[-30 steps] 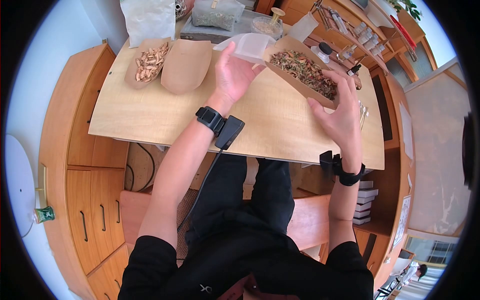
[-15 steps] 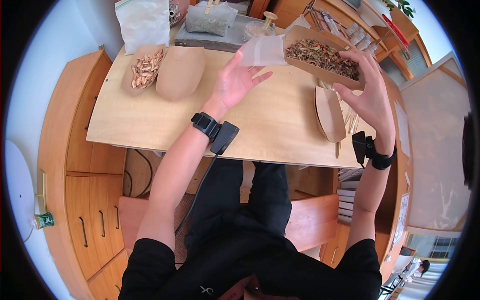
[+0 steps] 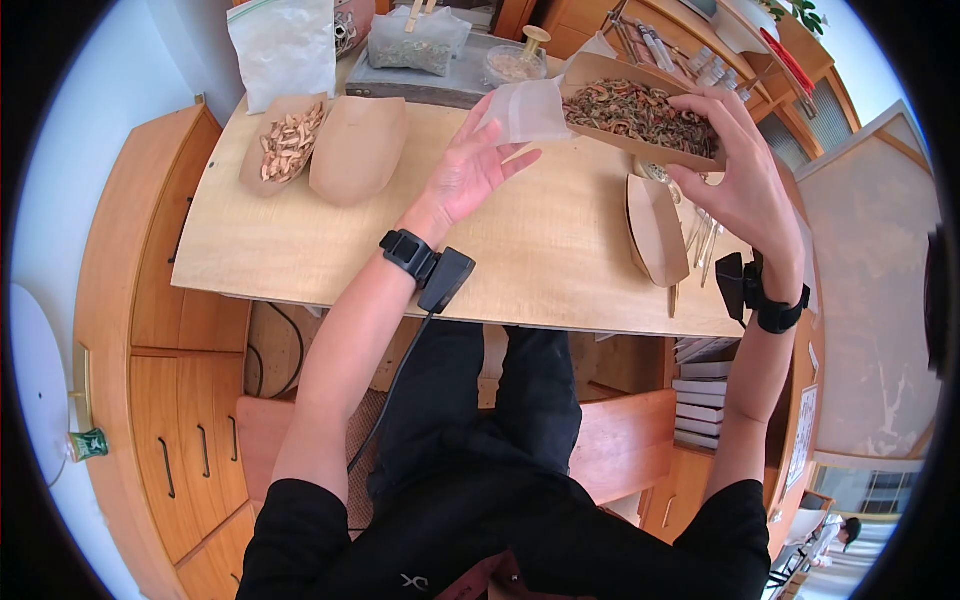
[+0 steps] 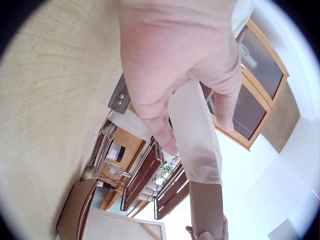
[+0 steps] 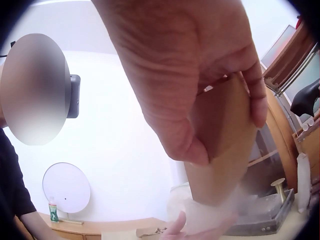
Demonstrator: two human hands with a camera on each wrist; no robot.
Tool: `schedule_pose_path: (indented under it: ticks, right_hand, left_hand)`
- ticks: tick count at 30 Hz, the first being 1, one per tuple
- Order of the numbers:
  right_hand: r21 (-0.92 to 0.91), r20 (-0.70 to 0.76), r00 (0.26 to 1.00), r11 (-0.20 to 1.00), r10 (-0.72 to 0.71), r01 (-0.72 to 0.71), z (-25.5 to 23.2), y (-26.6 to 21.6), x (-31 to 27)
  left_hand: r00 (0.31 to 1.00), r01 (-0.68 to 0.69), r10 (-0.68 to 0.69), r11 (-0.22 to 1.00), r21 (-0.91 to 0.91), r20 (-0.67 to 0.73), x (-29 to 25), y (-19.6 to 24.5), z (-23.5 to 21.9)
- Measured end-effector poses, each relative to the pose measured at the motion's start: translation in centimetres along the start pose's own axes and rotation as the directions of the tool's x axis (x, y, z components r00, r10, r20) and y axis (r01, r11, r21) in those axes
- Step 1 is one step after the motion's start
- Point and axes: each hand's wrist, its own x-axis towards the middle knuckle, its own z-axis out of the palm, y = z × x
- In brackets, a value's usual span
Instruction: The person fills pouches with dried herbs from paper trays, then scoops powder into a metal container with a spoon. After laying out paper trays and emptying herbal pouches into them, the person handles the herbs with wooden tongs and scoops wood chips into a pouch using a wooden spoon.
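In the head view, my left hand (image 3: 462, 180) holds a translucent white bag (image 3: 528, 110) at its left end, some fingers extended. My right hand (image 3: 740, 170) grips the right end of a brown paper tray (image 3: 655, 152) of mixed dried herbs (image 3: 640, 118), raised over the table. The tray's left end meets the bag's mouth. From the left wrist, the bag (image 4: 195, 135) runs between thumb and fingers of my left hand (image 4: 180, 60) to the tray (image 4: 206, 205). In the right wrist view my right hand (image 5: 185, 70) pinches the tray (image 5: 220, 145); its contents are hidden there.
Wooden table (image 3: 500, 240). On its left lie a tray of pale dried slices (image 3: 290, 145), a bare paper tray (image 3: 358, 150) and a white pouch (image 3: 285, 55). Behind is a grey board (image 3: 390, 85) with a herb bag and dish. Another paper tray (image 3: 655, 225) lies right, beside thin sticks.
My right hand has moved right with the herb tray, uncovering another paper tray and sticks on the table. The bag has swung lower and shifted right, its mouth staying by the tray.
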Motion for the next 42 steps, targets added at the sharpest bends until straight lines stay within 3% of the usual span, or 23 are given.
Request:
schedule_pose_path:
  ticks: [5,20,29,31,42]
  right_hand:
    - [-0.053,0.012,1.000,0.998,-0.015,0.016,-0.3,-0.3,0.3]
    - [-0.091,-0.017,0.998,0.994,-0.069,0.067,-0.5,-0.5,0.6]
    - [-0.064,0.027,1.000,0.998,0.000,0.002,-0.7,-0.8,0.7]
    - [-0.108,-0.007,0.997,0.991,-0.082,0.081,-0.5,-0.8,0.8]
    - [-0.065,0.007,0.997,0.995,-0.076,0.076,-0.2,-1.2,1.0]
  left_hand:
    - [0.999,-0.024,0.021,0.994,-0.106,-0.030,0.2,-0.1,-0.2]
    - [0.998,-0.054,0.052,0.994,-0.096,-0.028,0.2,-0.1,-0.3]
    - [0.997,-0.068,0.064,0.994,-0.089,-0.044,0.3,0.0,-0.1]
    - [0.997,-0.065,0.061,0.994,-0.083,-0.048,0.2,0.0,-0.1]
    - [0.999,-0.045,0.043,0.994,-0.102,-0.027,0.2,-0.1,-0.3]
